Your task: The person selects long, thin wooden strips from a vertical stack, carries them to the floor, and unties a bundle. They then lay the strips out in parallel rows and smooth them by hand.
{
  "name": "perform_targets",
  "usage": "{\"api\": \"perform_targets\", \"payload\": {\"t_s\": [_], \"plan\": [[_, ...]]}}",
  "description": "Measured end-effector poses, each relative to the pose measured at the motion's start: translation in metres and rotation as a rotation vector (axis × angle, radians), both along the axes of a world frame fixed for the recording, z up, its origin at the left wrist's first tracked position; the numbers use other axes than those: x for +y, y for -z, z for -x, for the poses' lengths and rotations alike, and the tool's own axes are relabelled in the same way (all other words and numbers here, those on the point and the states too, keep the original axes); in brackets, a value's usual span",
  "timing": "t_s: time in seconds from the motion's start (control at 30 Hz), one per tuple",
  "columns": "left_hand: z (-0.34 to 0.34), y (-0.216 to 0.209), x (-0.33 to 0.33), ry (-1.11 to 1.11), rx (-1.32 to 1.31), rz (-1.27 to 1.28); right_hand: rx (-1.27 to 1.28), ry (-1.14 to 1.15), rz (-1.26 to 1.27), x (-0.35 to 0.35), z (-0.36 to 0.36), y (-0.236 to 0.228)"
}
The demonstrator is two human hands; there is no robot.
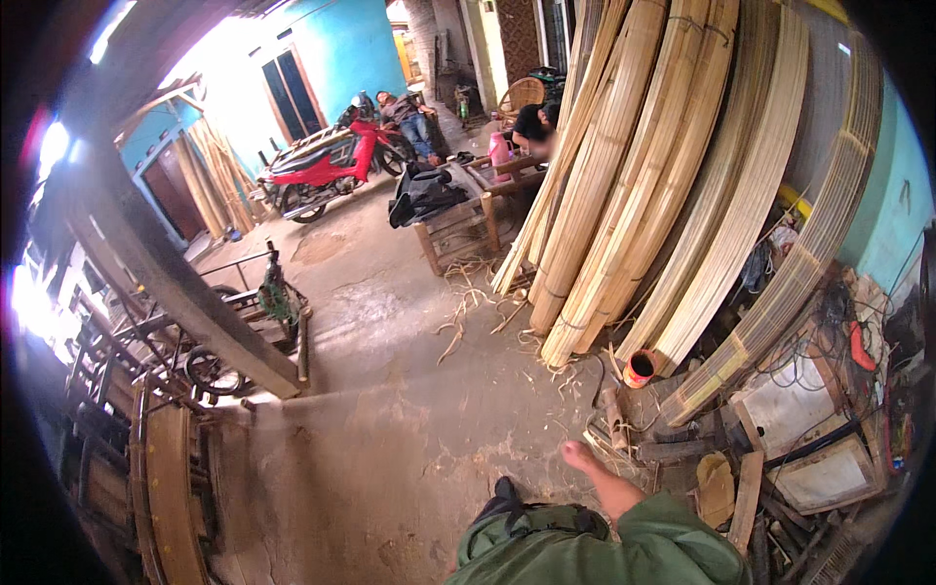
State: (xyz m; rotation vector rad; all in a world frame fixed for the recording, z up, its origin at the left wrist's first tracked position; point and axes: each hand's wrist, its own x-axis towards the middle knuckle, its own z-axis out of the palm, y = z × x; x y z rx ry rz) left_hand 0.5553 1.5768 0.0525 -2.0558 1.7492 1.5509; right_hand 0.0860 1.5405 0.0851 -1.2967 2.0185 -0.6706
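My right hand (580,455) reaches out from a green sleeve at the lower middle, over the concrete floor (390,458). Its fingers look curled in, and nothing shows in them. Nearest to it lie a short piece of bamboo (614,417) and some thin scraps. My left hand cannot be made out beside the green shirt (546,551). Past my right hand, tall bundles of split bamboo strips (624,224) lean in a row, tied with bands. An orange-rimmed can (640,368) stands at their foot.
Boards and frames (819,468) clutter the right side. A slanting post (185,273) rises at left near a cart (229,361) and wooden frames (161,487). Farther off are a red motorcycle (327,166), a reclining person (409,122), another person (534,122) and a low bamboo bench (458,234).
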Motion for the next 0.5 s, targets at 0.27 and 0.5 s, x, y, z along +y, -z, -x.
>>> {"api": "perform_targets", "payload": {"t_s": [0.27, 0.5], "plan": [[0.034, -0.019, -0.371, -0.07, 0.175, 0.359, -0.001, 0.787, -0.695, 0.127, 0.053, 0.094], [0.213, -0.067, -0.527, -0.012, 0.696, 0.073, -0.023, 0.707, -0.772, 0.038, 0.064, 0.131]]}}
